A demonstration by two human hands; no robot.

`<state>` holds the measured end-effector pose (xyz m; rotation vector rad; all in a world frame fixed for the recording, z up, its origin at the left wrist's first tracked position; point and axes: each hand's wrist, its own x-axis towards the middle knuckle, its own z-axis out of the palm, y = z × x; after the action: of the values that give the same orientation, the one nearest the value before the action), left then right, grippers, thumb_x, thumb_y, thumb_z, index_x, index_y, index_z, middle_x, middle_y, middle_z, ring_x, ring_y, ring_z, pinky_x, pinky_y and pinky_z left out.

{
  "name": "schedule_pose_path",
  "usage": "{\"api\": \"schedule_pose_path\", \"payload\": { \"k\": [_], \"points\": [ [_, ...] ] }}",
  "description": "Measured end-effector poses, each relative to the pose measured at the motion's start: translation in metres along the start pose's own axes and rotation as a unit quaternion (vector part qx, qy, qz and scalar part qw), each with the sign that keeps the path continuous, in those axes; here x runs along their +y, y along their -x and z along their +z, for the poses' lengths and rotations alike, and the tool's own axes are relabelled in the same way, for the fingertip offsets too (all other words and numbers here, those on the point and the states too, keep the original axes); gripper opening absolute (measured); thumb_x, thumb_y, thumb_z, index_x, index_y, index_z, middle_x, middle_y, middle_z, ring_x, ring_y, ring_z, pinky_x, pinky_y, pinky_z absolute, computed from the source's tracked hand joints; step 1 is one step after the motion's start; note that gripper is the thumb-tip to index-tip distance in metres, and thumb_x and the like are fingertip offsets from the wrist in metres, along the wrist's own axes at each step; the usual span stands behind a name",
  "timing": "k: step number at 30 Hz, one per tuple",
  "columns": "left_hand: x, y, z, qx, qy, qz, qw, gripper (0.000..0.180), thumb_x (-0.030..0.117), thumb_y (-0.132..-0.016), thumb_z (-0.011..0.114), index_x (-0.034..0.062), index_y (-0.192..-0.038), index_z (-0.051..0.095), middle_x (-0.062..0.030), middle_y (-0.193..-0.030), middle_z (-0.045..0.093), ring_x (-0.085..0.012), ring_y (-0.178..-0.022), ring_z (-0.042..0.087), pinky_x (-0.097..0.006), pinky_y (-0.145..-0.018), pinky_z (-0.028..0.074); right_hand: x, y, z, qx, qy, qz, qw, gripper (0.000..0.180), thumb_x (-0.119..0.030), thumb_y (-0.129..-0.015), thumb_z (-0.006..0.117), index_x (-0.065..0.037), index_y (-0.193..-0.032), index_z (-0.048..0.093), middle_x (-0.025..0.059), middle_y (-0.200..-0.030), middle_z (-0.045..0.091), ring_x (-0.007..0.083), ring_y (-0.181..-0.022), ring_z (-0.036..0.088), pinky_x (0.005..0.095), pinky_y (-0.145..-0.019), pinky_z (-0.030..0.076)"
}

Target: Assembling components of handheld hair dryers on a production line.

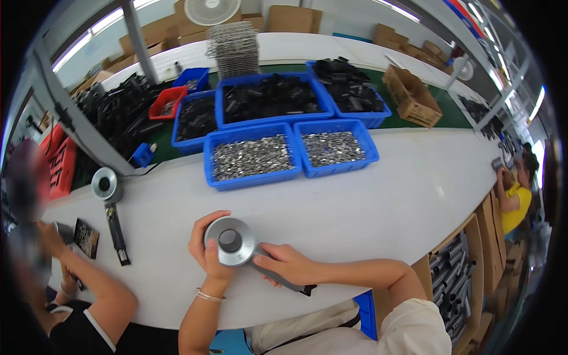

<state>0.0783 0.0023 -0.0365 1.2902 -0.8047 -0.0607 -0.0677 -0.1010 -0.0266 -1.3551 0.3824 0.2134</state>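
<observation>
Over the white table in front of me is a device shaped like a hair dryer (247,232), with a round silver head, a dark round centre and a grey handle with a black end. My left hand (210,251) wraps round the left side of its head, thumb on the silver rim. The handle, slanting down to the right, is gripped near its top by my right hand (287,264). A similar device (105,183) lies to the left, its handle dark, with what looks like inner parts showing.
Blue bins of small metal parts (254,184) and of black parts (269,121) stand beyond my hands. At the right edge is a carton of grey tubes (452,284). A co-worker's arm (97,278) rests at the left; another person in yellow (516,204) works far right.
</observation>
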Motion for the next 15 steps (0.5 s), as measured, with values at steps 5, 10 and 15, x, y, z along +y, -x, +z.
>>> {"api": "schedule_pose_path", "payload": {
  "k": [5,10,15],
  "points": [
    [-0.006,0.002,0.0,0.01,0.021,-0.022,0.999,0.048,0.038,-0.086,0.044,-0.0051,-0.101,0.058,-0.0162,-0.097,0.065,-0.0227,-0.088,0.061,-0.034,-0.08,0.048,-0.001,-0.004,-0.011,-0.011,0.001,0.019,1.0,0.04,-0.042,-0.098,0.045,-0.003,-0.104,0.052,0.0079,-0.083,0.061,0.0149,-0.065,0.059,0.03,-0.061,0.05],
    [-0.019,0.005,-0.004,0.026,0.001,-0.044,0.999,0.042,0.032,-0.089,0.044,-0.0044,-0.108,0.053,-0.0154,-0.103,0.061,-0.0224,-0.096,0.058,-0.034,-0.087,0.045,-0.033,-0.019,-0.102,0.338,0.46,-0.318,0.757,0.018,-0.012,-0.087,0.061,-0.002,-0.102,0.062,0.0117,-0.095,0.064,0.0286,-0.087,0.063,0.0396,-0.078,0.05],
    [-0.013,-0.002,0.006,0.002,-0.009,-0.034,0.999,0.039,0.029,-0.091,0.043,-0.0044,-0.109,0.053,-0.0146,-0.103,0.061,-0.0219,-0.096,0.057,-0.034,-0.088,0.044,-0.076,-0.016,-0.236,0.344,0.599,-0.029,0.722,0.012,-0.011,-0.076,0.068,-0.004,-0.086,0.072,0.0181,-0.085,0.068,0.0341,-0.081,0.066,0.0406,-0.073,0.053]
  ]
}}
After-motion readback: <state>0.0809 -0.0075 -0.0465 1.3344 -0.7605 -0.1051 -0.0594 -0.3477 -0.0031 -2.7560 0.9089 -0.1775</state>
